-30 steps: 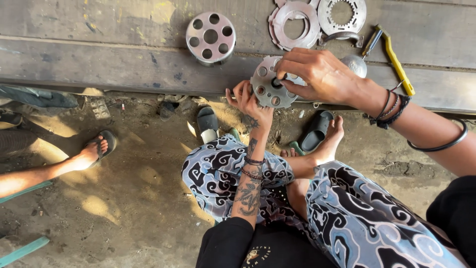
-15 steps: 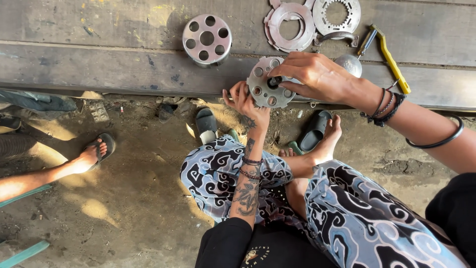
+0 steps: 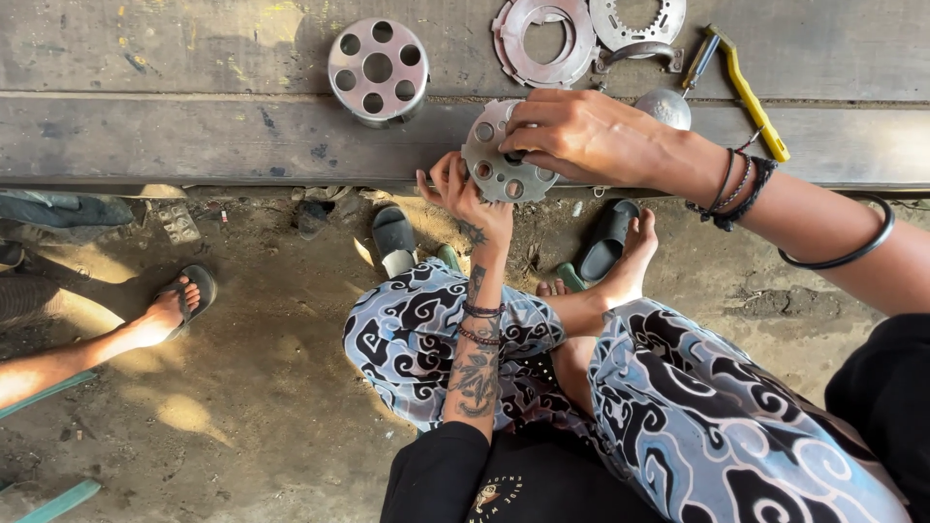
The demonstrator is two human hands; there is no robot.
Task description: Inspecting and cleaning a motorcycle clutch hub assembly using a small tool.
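A round grey metal disc with several holes [image 3: 496, 165] is held at the near edge of a wooden bench [image 3: 194, 136]. My left hand [image 3: 467, 199] supports it from below, fingers on its lower left rim. My right hand [image 3: 581, 136] covers its right side from above, fingers closed over the centre. Both wrists wear bracelets.
On the bench lie a round drum with several holes [image 3: 378, 70], two flat metal rings [image 3: 542, 39] [image 3: 637, 21], a shiny dome-shaped part [image 3: 665, 107] and a yellow-handled tool [image 3: 746, 89]. Sandals [image 3: 395, 237] [image 3: 608, 240] lie on the dirt floor. Another person's foot [image 3: 165, 312] is at left.
Both hands have kept their hold on the disc; my right fingers have shifted further over its centre. The view has drifted slightly.
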